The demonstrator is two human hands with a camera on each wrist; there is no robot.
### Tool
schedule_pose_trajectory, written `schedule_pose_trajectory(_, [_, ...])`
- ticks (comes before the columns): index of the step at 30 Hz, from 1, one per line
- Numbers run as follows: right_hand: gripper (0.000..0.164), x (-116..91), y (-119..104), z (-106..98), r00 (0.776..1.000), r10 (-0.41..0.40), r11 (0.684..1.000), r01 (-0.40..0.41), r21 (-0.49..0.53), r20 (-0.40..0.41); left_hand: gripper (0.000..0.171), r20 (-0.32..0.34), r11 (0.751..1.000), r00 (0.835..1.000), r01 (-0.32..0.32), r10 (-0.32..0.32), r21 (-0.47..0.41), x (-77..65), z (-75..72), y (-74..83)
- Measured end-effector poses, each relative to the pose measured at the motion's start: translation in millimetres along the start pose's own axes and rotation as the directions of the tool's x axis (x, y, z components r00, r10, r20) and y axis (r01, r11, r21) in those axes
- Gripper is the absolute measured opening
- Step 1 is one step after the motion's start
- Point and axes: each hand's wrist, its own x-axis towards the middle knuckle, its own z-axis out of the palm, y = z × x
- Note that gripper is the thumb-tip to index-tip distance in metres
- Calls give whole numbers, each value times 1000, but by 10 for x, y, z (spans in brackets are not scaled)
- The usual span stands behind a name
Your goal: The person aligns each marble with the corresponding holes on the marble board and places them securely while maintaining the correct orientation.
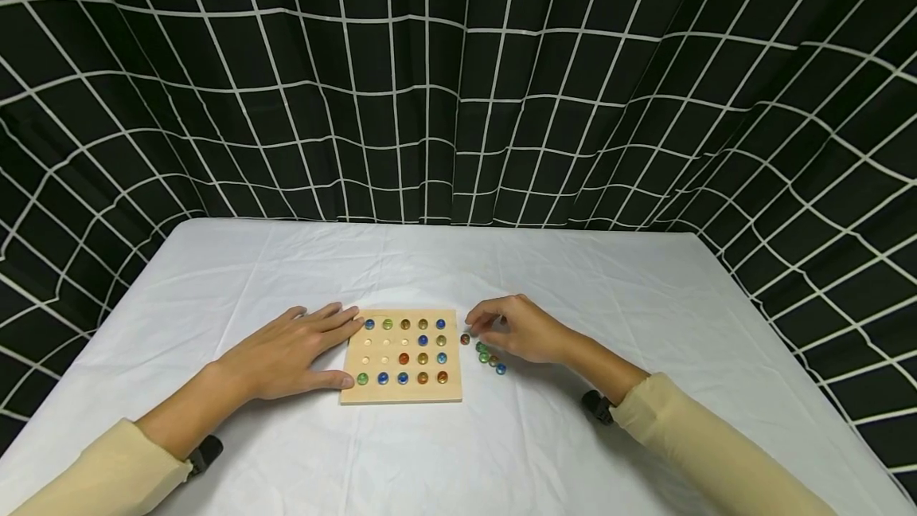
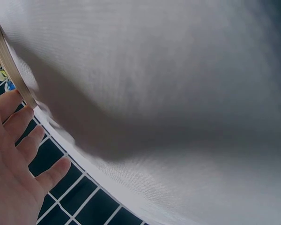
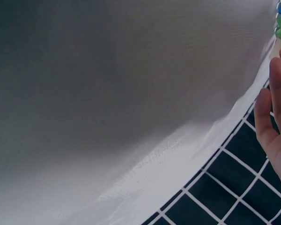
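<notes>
A square wooden board (image 1: pixel 401 394) lies on the white cloth, with glass marbles set in rows of hollows. My left hand (image 1: pixel 294 349) rests along its left side, fingers stretched out, fingertips on the upper left corner and thumb at the lower left. In the left wrist view the fingers meet the board's edge (image 2: pixel 9 61). Bare hollows (image 1: pixel 385 342) show at the board's left in the two middle rows. My right hand (image 1: pixel 526 330) is over the cloth right of the board, fingers loosely bent, thumb apart. Close by its fingertips lies a red-brown marble (image 1: pixel 465 338).
Several loose marbles, mostly green (image 1: pixel 483 353), lie in a small cluster under and before the right hand, with a blue one (image 1: pixel 501 369) nearest me. White cloth (image 1: pixel 609 277) covers the table. A black curtain with white grid lines (image 1: pixel 444 102) hangs behind.
</notes>
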Motion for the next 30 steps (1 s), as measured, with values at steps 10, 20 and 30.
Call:
schedule_pose_trajectory(10, [25, -6, 43, 17, 998, 9, 999, -11, 37, 61, 88, 9, 1000, 1000, 7, -7, 3, -3, 2, 1])
schedule_pose_trajectory(20, [24, 4, 61, 31, 998, -5, 999, 3, 34, 67, 88, 2, 1000, 1000, 4, -4, 6, -7, 3, 1])
schedule_pose_trajectory(30, [25, 17, 42, 9, 999, -27, 999, 28, -24, 42, 88, 5, 1000, 1000, 7, -7, 8, -5, 8, 2])
